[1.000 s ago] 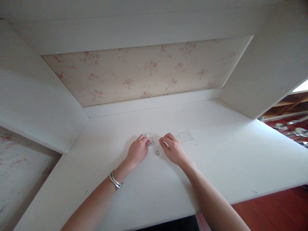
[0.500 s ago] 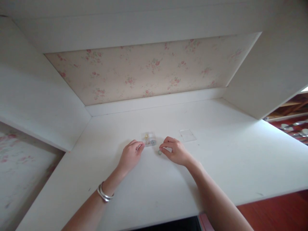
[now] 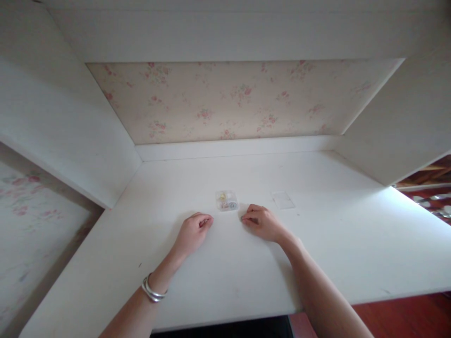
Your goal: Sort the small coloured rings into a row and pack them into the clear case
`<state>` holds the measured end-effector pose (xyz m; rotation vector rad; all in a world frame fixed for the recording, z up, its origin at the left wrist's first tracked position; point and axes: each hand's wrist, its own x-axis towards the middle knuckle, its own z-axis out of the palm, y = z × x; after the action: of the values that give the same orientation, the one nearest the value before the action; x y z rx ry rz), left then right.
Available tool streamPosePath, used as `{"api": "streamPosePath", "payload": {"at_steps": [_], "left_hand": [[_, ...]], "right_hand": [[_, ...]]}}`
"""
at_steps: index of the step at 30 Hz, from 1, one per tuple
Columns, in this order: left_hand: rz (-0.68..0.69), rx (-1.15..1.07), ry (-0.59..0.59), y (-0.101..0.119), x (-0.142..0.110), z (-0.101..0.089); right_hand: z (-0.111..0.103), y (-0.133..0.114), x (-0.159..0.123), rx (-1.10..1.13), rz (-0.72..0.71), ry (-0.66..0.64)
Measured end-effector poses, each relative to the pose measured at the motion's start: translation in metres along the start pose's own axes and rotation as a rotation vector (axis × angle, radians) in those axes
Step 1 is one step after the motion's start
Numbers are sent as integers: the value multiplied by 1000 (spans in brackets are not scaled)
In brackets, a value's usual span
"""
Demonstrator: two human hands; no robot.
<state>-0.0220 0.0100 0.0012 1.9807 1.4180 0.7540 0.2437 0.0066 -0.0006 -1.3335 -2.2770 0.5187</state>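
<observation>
A small clear box (image 3: 227, 201) holding several tiny trinkets sits open on the white desk (image 3: 225, 277). Its flat clear lid (image 3: 283, 200) lies to the right. My right hand (image 3: 262, 223) rests on the desk just right of the box, fingertips pinched together low on the surface. The little ring seen earlier is hidden under them. My left hand (image 3: 193, 232) lies on the desk below and left of the box, its fingers curled in with nothing showing in them. A silver bangle (image 3: 152, 290) circles my left wrist.
White side panels wall in the desk left (image 3: 63, 131) and right (image 3: 398, 122), with floral wallpaper (image 3: 239, 101) at the back. Red wooden floor (image 3: 405, 319) shows beyond the front right edge. Some silvery objects (image 3: 437, 201) lie far right.
My left hand drew back from the box and curled. My right hand moved onto the small ring on the desk and pinched over it. The view shifted slightly.
</observation>
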Motion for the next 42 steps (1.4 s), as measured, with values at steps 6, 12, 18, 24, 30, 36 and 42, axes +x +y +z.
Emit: {"api": "streamPosePath", "payload": {"at_steps": [6, 12, 18, 24, 30, 36, 42], "left_hand": [[42, 79, -12, 2, -5, 4], [48, 118, -19, 3, -8, 4], [35, 144, -28, 3, -10, 3], [26, 153, -24, 3, -11, 2], [39, 158, -19, 3, -11, 1], [29, 170, -26, 5, -10, 1], [16, 172, -33, 6, -9, 1]], "right_hand": [[9, -11, 2, -29, -13, -10], [14, -24, 7, 136, -39, 37], [18, -22, 15, 213, 41, 97], [13, -19, 33, 181, 73, 282], [15, -9, 68, 98, 35, 377], [22, 2, 66, 52, 120, 349], [17, -2, 23, 99, 198, 333]]}}
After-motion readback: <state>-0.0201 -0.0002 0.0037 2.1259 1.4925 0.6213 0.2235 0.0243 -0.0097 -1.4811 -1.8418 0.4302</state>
